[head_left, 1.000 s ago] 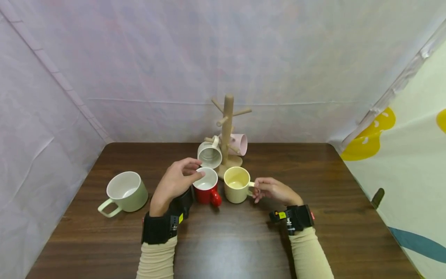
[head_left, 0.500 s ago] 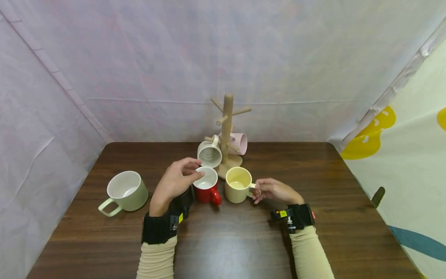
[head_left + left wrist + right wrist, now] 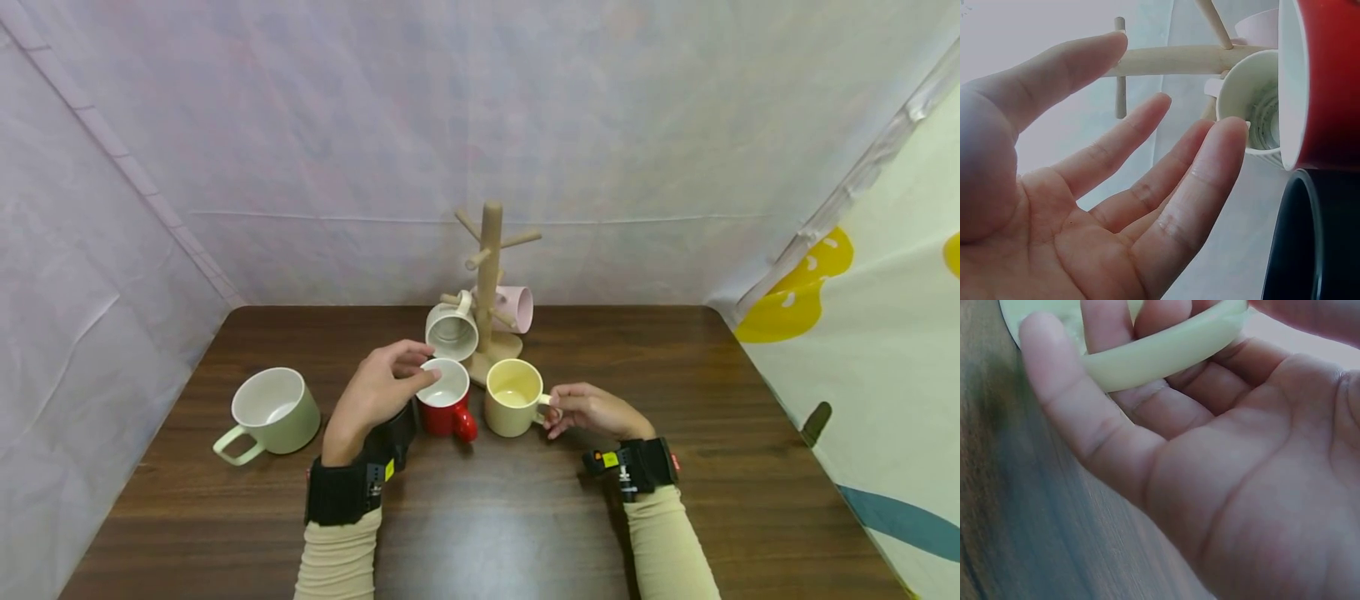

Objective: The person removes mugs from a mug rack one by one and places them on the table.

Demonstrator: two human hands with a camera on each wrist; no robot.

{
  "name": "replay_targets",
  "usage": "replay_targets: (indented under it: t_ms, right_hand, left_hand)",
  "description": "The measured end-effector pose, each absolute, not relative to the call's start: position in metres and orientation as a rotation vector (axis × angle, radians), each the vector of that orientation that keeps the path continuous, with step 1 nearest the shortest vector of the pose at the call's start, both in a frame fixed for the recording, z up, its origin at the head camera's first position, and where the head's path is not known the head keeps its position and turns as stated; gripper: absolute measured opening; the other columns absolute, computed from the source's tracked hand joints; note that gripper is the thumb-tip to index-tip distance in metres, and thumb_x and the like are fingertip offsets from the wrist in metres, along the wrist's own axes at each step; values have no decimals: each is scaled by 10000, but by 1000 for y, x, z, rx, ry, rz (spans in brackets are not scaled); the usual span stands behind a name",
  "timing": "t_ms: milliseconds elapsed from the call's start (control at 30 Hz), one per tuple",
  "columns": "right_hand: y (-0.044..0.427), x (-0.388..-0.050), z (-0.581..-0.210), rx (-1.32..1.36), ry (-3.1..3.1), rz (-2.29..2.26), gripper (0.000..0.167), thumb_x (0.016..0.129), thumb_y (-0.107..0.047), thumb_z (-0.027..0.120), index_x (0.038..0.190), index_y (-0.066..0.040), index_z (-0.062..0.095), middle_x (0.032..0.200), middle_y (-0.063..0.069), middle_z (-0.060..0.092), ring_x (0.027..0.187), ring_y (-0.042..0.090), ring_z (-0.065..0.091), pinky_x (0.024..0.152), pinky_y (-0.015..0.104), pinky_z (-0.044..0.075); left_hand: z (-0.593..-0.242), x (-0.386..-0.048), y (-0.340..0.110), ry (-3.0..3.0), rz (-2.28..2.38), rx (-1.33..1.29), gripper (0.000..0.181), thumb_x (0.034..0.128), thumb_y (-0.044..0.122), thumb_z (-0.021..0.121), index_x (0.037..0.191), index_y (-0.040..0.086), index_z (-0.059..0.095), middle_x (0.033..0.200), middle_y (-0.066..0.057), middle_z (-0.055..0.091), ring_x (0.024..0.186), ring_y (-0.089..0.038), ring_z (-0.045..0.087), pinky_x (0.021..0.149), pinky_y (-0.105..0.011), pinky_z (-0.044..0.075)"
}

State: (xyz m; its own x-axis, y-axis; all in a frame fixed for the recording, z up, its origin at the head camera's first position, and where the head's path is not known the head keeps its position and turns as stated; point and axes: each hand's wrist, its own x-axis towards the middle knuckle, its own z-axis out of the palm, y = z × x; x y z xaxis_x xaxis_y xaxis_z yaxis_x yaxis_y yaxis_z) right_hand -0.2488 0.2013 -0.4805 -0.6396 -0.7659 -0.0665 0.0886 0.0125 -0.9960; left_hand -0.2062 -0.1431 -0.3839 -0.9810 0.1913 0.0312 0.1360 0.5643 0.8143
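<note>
"One pale yellow ceramic mug (image 3: 512, 412) is under review. Where does it stand?"

"Upright, apparently on the dark brown wood-grain counter (image 3: 225, 517); contact under its base cannot be confirmed. It is just right of the glossy red mug with a white interior (image 3: 442, 419), a narrow gap between them."

"Condition of the fingers?"

"Right hand (image 3: 592, 412): curled round the looped yellow handle (image 3: 1160, 356), thumb near its upper end. Left hand (image 3: 378, 387): loosely bent, well parted, holding nothing. In the head view it overlaps the red mug's rim; the wrist view shows no contact."

"Recommendations for handling?"

"In my judgement, a handle-only grip lets the body tip, so the wrist should stay firm and level. Any movement should spare the red mug. The left hand could steady the yellow body, provided it clears that rim."

"Surroundings?"

"Directly behind, a pale wooden mug tree (image 3: 491, 275). An off-white ribbed mug (image 3: 452, 333) hangs on a lower peg, its mouth facing forward; a pale pink mug (image 3: 516, 310) is at the far side, on its side. Beside the red mug, a black mug (image 3: 1341, 231), partly in view. Well apart at left, a wide light green mug (image 3: 288, 423), upright."
</note>
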Motion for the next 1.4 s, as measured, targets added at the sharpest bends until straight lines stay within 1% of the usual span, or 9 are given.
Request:
replay_targets:
  t_ms: [133, 267, 400, 533, 667, 833, 933, 1200, 1400]
  right_hand:
    - [202, -249, -480, -691, 1659, -1708, 226, 1041, -82, 406, 919, 87, 491, 898, 125, 524, 921, 299, 622, 857, 455, 563]
    - [203, -248, -481, -670, 1678, -1716, 236, 1036, -97, 441, 938, 113, 491, 921, 129, 551, 923, 284, 621, 839, 475, 568]
    - [204, -247, -478, -642, 1800, -1686, 304, 1019, -113, 499, 1045, 189, 490, 964, 162, 585, 919, 284, 630, 825, 480, 574]
    - [207, -245, -471, -604, 1987, -1629, 311, 1003, -118, 542, 1143, 160, 541, 1043, 212, 607, 929, 309, 656, 813, 473, 577]
    - [211, -243, -464, -560, 2132, -1594, 283, 1004, -124, 552, 1147, 119, 573, 1113, 242, 603, 978, 297, 643, 802, 466, 581]
    - [217, -239, -454, -534, 2213, -1573, 329, 1007, -136, 553, 1166, 152, 550, 1150, 317, 576, 1039, 349, 606, 799, 455, 584]
    - [219, -237, -450, -533, 2239, -1564, 329, 1008, -137, 553, 1168, 150, 548, 1153, 344, 561, 1041, 386, 599, 789, 434, 587]
    - [221, -234, -444, -602, 2225, -1526, 299, 1017, -137, 537, 1155, 127, 558, 1149, 347, 552, 1034, 366, 598, 796, 432, 584]
    - [219, -229, -436, -659, 2165, -1510, 315, 1004, -165, 571, 1159, 110, 568, 1130, 292, 598, 991, 388, 635, 797, 445, 584]
  left_hand:
    - [-383, -206, -143, 2726, 1412, 288, 369, 936, 266, 687, 1249, 79, 633, 1249, -192, 654, 1106, -326, 654, 917, -501, 515]
    - [-383, -207, -141, 2724, 1415, 271, 357, 931, 253, 693, 1237, 77, 635, 1239, -183, 661, 1112, -328, 651, 921, -496, 516]
    - [-383, -207, -138, 2716, 1429, 250, 348, 928, 252, 697, 1223, 76, 643, 1231, -184, 664, 1118, -331, 649, 924, -489, 518]
    - [-380, -208, -136, 2727, 1436, 238, 369, 926, 278, 699, 1231, 78, 643, 1237, -189, 659, 1124, -329, 646, 937, -492, 513]
    - [-378, -211, -134, 2756, 1443, 202, 388, 922, 278, 701, 1248, 76, 636, 1233, -186, 657, 1124, -327, 643, 949, -500, 504]
    - [-372, -216, -130, 2820, 1486, 149, 380, 915, 245, 704, 1241, 61, 635, 1201, -199, 663, 1096, -332, 647, 951, -491, 500]
    - [-369, -221, -128, 2842, 1484, 126, 392, 915, 264, 700, 1243, 59, 633, 1204, -192, 662, 1100, -327, 645, 954, -477, 497]
    - [-368, -236, -119, 2862, 1415, 90, 449, 914, 298, 691, 1274, 39, 619, 1233, -225, 637, 1127, -351, 618, 946, -487, 489]
    - [-372, -247, -113, 2890, 1354, 25, 503, 909, 309, 690, 1300, 11, 584, 1239, -239, 613, 1128, -355, 583, 939, -483, 475]
